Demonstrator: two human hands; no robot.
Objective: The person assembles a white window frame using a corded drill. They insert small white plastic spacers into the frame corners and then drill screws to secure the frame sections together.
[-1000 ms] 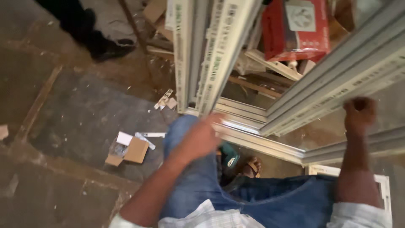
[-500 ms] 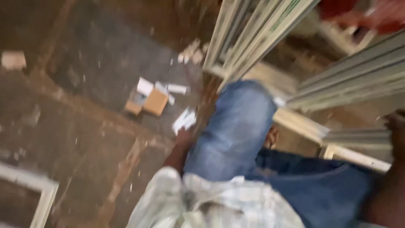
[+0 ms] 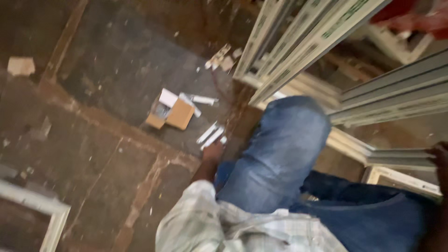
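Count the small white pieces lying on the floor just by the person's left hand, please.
2. Both white pieces lie side by side on the dark floor, just above the left hand and below the open cardboard box. The picture is blurred; the hand may hide more.

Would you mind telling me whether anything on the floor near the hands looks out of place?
Yes: an opened cardboard box lies on the floor with small white pieces scattered loose around it, beside the left hand.
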